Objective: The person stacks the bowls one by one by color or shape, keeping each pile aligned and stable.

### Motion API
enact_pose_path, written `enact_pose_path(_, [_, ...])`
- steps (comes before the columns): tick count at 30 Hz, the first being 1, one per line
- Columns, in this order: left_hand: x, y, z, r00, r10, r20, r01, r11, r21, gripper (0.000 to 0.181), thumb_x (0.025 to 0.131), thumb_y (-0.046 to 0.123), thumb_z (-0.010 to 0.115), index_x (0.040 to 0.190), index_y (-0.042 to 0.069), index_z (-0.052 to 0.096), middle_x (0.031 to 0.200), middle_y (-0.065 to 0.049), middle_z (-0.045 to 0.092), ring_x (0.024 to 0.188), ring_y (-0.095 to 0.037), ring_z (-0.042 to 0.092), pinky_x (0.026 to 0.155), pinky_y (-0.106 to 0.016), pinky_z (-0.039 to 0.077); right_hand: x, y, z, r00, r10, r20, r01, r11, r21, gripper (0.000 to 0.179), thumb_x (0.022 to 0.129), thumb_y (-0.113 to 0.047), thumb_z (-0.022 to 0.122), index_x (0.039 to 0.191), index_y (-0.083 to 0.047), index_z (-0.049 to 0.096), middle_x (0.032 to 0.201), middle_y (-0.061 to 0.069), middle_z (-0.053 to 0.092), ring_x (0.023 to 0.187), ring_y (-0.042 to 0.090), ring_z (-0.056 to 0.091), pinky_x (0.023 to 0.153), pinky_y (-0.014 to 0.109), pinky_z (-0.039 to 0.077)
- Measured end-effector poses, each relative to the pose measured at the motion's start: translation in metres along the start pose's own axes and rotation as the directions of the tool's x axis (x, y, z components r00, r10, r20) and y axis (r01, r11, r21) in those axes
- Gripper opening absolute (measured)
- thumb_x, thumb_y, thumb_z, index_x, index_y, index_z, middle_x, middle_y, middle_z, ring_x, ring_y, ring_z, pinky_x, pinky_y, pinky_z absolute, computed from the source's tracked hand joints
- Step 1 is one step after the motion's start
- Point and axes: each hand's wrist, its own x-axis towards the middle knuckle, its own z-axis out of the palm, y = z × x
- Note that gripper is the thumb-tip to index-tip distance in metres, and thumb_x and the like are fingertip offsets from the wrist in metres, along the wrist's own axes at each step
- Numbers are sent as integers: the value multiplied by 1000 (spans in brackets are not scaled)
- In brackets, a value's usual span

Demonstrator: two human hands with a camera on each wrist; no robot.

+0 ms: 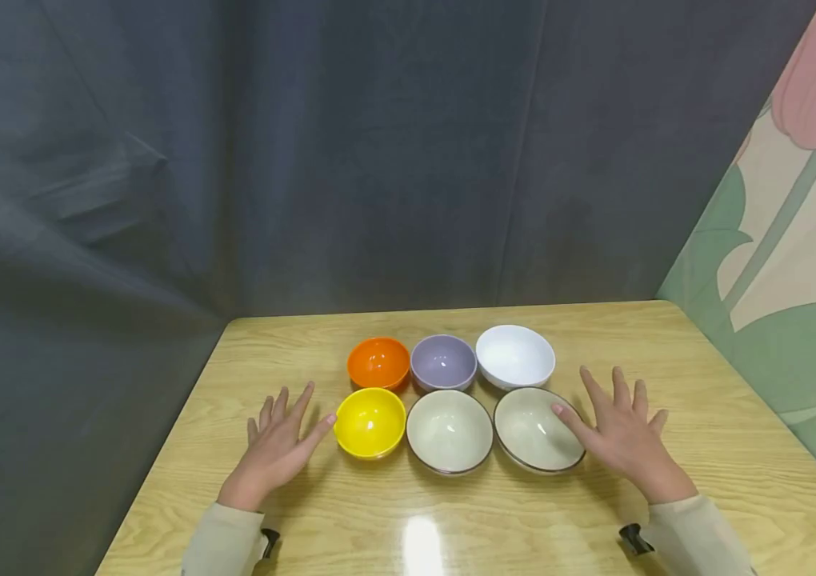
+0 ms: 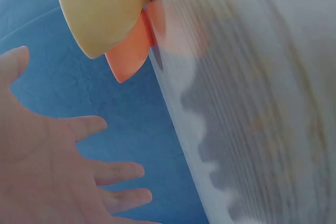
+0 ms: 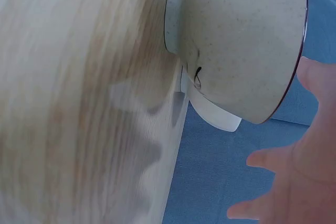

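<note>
Two rows of bowls stand on the table. In the back row are an orange bowl [image 1: 378, 364], a purple bowl [image 1: 444, 363] and a white bowl [image 1: 515, 357]. The front row has a yellow bowl [image 1: 370, 423], then two cream bowls with dark rims, one in the middle [image 1: 450, 432] and one at the right [image 1: 539, 430]. My left hand [image 1: 277, 444] is spread left of the yellow bowl, its thumb tip close to the rim. My right hand [image 1: 626, 436] is spread beside the right cream bowl, the thumb over its rim. Whether either thumb touches, I cannot tell.
The wooden table [image 1: 293, 352] has a dark blue curtain [image 1: 394, 160] behind it and along its left. A flower-patterned cloth [image 1: 797, 320] borders the right side. Shadows of both hands fall on the table.
</note>
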Motion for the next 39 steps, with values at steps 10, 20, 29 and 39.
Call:
enact_pose_path(10, [-2,1,5,995,56,-84,-56,998,8,74,103,57,40,158,9,28,159,-31,20,144,-55,21,114,-72,13,-4,-6,1,990,-56,-133,55,998,-11,85,94,-60,55,147,4,41,150,45,20,135,70,13,95,85,15])
enact_pose_path(20, [2,27,5,938,131,-321,-134,991,13,34,96,22,66,120,-1,66,90,-10,63,70,-20,55,59,-34,47,14,-63,5,931,-232,-283,240,971,-9,45,88,-28,73,117,6,68,121,29,58,103,47,59,83,60,49])
enact_pose_path(29, [-7,62,14,942,174,-287,-183,983,-3,34,95,20,65,123,0,63,60,3,48,47,-9,40,42,-24,33,31,-112,24,964,-252,-82,260,961,94,25,88,-19,73,105,0,73,93,13,71,74,21,63,64,41,53])
enact_pose_path(39, [-14,83,16,960,200,-196,-207,978,-17,41,96,26,64,128,0,61,51,8,44,41,-7,38,40,-23,31,45,-134,42,986,-163,22,162,987,10,7,84,-17,73,86,-10,70,70,0,60,64,18,53,53,35,44])
